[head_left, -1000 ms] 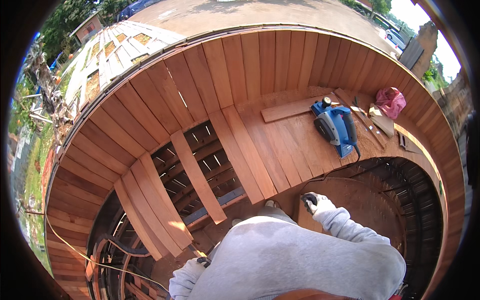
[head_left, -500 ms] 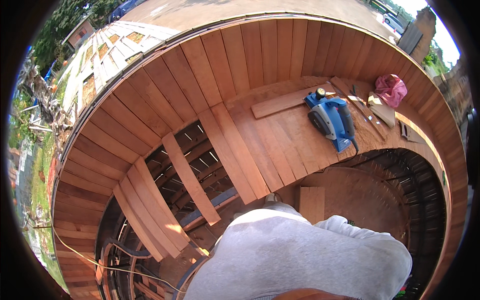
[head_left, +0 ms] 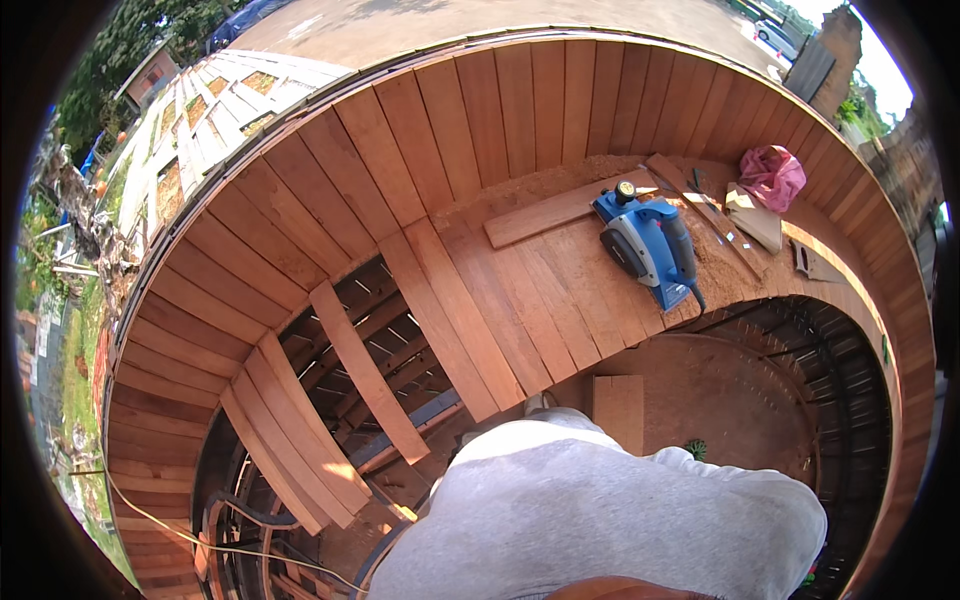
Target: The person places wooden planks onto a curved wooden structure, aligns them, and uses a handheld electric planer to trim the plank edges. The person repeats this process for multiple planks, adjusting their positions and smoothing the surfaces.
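Neither of my hands shows; my torso and sleeve in a light grey shirt (head_left: 600, 500) fill the lower middle and hide whatever is below. In front of me, a blue electric hand planer (head_left: 655, 250) with a black knob rests on the slatted wooden bench (head_left: 540, 310). A loose plank (head_left: 545, 217) lies behind and left of it, and a narrow wooden strip (head_left: 705, 215) lies to its right. Farther right are a pink cloth or bag (head_left: 772, 178), a pale wood offcut (head_left: 755, 215) and a handsaw (head_left: 815, 262).
Open framing (head_left: 400, 340) shows between a single slat (head_left: 365, 365) and several loose slats (head_left: 300, 430) at left. A curved plank backrest (head_left: 430, 130) rings the bench. A yellowish cord (head_left: 230, 548) runs at lower left. A board (head_left: 619, 415) stands on the floor side. Sawdust covers the bench.
The view has shifted slightly, so the planer and bench items appear a little farther left. My shirt has moved slightly, uncovering more of a small green object on the floor.
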Motion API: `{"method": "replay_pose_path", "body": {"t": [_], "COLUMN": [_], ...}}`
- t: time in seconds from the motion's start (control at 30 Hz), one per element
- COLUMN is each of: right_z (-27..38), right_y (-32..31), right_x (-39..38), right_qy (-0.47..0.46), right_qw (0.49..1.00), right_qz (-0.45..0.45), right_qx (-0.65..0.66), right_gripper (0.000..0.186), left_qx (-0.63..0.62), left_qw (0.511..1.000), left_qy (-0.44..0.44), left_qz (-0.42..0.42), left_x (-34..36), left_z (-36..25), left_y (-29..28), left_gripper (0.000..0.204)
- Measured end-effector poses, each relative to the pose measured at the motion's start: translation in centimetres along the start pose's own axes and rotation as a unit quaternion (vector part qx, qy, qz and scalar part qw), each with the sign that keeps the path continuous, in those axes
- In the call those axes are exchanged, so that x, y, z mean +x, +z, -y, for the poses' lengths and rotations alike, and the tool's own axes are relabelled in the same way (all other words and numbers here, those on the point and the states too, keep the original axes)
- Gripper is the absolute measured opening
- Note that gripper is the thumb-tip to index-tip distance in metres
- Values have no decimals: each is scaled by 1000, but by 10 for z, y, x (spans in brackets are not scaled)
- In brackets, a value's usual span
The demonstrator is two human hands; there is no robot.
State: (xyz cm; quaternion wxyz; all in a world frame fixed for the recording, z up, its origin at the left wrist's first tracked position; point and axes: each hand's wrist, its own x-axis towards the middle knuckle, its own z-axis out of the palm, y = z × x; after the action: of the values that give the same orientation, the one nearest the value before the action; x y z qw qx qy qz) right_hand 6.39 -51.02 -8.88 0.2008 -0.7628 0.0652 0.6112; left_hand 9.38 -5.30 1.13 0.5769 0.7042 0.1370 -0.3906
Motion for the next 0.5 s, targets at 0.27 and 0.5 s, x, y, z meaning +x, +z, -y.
{"method": "replay_pose_path", "body": {"t": [0.27, 0.5], "right_z": [-2, -3], "right_y": [-3, -1], "right_x": [-1, 0], "right_qy": [5, 4], "right_qw": [1000, 1000], "right_qz": [4, 8], "right_qx": [4, 6], "right_gripper": [36, 36], "left_qx": [4, 5], "left_qw": [1000, 1000], "left_qy": [-3, -13], "left_qz": [3, 3], "left_x": [6, 7], "left_z": [-3, -3], "left_y": [1, 0], "left_gripper": [20, 20]}}
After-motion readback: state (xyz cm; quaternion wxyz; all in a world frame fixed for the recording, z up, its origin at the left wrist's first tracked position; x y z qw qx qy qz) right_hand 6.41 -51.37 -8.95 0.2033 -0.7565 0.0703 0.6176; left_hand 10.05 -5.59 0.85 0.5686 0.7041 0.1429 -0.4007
